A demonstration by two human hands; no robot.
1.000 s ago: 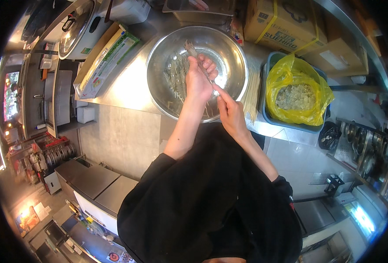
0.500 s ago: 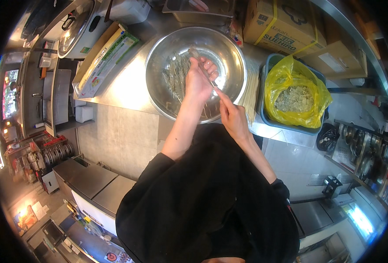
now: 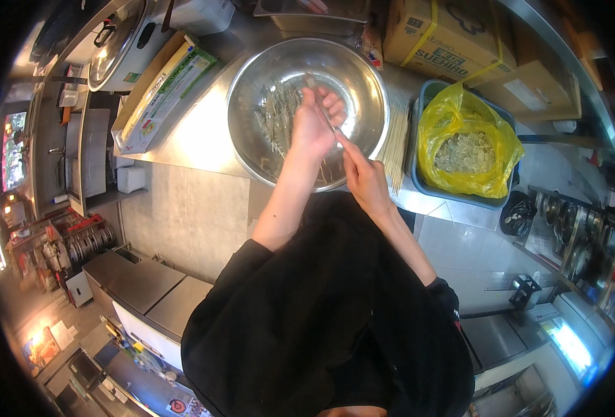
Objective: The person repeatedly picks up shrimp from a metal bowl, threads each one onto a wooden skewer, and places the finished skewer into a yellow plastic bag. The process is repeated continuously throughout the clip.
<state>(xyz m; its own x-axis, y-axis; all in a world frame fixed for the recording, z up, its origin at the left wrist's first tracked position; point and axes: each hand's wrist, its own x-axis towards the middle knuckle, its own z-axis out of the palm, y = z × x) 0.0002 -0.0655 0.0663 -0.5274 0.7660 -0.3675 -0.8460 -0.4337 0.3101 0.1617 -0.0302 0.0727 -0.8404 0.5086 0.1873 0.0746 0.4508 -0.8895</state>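
Note:
My left hand (image 3: 312, 127) is palm up over a wide steel bowl (image 3: 240, 142), its fingers curled around a greyish, translucent shrimp (image 3: 310, 81) whose end shows past the fingertips. A thin skewer (image 3: 328, 122) runs along that palm toward the shrimp. My right hand (image 3: 368, 182), at the bowl's near right rim, pinches the skewer's lower end. To the left of my left hand, a heap of skewered grey shrimp (image 3: 277, 115) lies in the bowl. How far the skewer passes into the held shrimp is hidden by the fingers.
Bare skewers (image 3: 395, 146) lie right of the bowl. Beside them, a blue tub (image 3: 414, 170) holds a yellow plastic bag (image 3: 505, 156) with translucent pieces (image 3: 465, 153). Cardboard boxes (image 3: 453, 42) stand behind, a long open box (image 3: 165, 97) at left, and a steel pan (image 3: 307, 22) beyond.
The view has shifted slightly, so the bowl and counter appear a little higher. Both hands keep nearly the same pose, with the skewer still between them.

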